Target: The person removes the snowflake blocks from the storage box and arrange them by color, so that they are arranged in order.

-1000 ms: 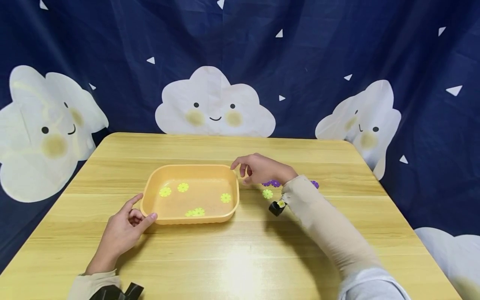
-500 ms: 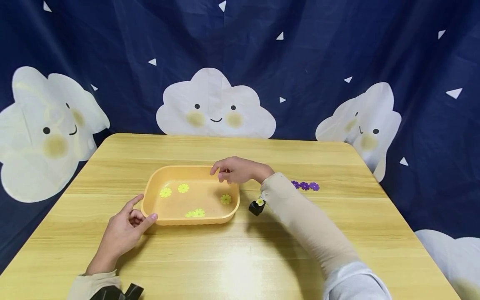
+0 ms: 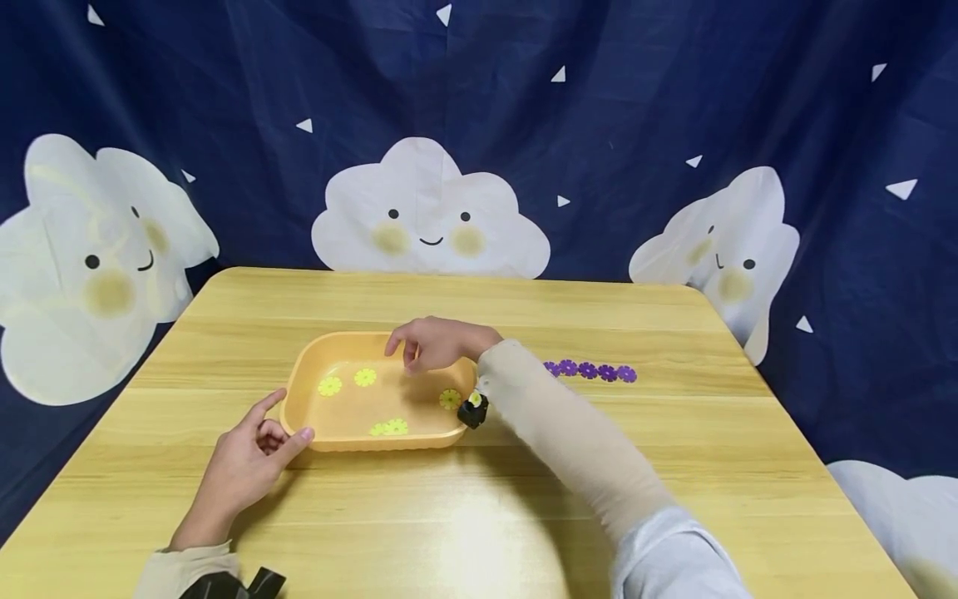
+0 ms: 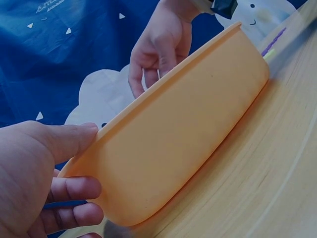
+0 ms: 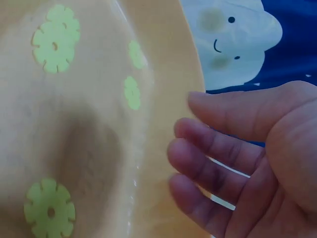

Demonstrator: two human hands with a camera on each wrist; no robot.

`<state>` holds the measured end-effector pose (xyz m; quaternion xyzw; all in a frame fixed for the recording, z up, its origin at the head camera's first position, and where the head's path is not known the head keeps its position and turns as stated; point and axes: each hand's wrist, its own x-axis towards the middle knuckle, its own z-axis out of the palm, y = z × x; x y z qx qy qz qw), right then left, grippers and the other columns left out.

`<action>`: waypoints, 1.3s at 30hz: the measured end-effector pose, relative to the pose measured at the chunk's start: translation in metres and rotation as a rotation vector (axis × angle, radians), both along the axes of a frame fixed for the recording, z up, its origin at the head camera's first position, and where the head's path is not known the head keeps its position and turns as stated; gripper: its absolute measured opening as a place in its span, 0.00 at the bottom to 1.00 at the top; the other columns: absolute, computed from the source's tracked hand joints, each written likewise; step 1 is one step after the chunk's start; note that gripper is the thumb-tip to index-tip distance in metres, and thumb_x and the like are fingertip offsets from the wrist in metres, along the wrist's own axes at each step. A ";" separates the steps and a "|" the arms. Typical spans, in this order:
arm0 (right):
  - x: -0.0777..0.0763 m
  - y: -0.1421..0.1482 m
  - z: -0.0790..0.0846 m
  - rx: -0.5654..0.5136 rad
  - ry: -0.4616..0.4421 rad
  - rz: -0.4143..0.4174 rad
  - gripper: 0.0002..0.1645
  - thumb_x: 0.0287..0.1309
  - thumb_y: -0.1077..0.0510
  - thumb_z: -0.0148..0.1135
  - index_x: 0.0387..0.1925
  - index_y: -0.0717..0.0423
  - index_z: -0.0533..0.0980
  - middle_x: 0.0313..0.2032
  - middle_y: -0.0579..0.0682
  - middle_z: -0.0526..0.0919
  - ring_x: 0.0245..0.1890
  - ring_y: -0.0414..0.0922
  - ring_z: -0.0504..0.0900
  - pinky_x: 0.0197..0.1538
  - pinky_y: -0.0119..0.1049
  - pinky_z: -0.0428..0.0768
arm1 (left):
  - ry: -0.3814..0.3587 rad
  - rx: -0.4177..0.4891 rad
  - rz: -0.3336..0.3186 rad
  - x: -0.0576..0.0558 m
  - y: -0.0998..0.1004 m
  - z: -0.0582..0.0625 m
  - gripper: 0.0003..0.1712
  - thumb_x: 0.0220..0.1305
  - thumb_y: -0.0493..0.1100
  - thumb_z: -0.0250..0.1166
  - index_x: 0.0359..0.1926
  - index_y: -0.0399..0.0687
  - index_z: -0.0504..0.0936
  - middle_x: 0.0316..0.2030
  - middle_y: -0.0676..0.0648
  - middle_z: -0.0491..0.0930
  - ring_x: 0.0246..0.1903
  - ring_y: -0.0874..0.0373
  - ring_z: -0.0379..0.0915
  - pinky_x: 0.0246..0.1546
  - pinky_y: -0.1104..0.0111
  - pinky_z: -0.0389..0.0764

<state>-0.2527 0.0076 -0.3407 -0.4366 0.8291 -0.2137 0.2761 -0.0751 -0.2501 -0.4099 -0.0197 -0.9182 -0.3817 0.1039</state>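
Note:
An orange-yellow plastic basin (image 3: 305,416) stands on the table, with several yellow-green flower-shaped snowflake discs (image 3: 365,378) lying flat on its floor. My left hand (image 3: 243,466) grips the basin's near-left corner, thumb on the rim and fingers around the side, as the left wrist view also shows. Over the basin's far right part hovers my right hand (image 3: 437,344). Its fingers are loosely bent with nothing between them, and the right wrist view shows two overlapping discs (image 5: 55,44) and a single disc (image 5: 49,209) below it.
A row of purple snowflake discs (image 3: 587,370) lies on the wooden table (image 3: 374,516), right of the basin, partly behind the right sleeve (image 3: 576,441). Close to that row, a yellow-green piece (image 4: 269,53) shows in the left wrist view. Behind the table hangs a dark blue cloud-print curtain (image 3: 614,108).
My right hand has moved left from the basin's right rim to above its inside. More of the purple row shows now. My left hand and the basin have stayed put.

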 end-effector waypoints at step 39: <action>-0.009 -0.050 -0.043 0.227 -0.110 -0.023 0.35 0.67 0.55 0.58 0.72 0.42 0.59 0.30 0.44 0.70 0.17 0.37 0.65 0.28 0.29 0.68 | -0.005 -0.003 -0.001 0.000 0.001 0.000 0.41 0.62 0.49 0.68 0.68 0.33 0.62 0.23 0.56 0.77 0.23 0.64 0.69 0.30 0.74 0.69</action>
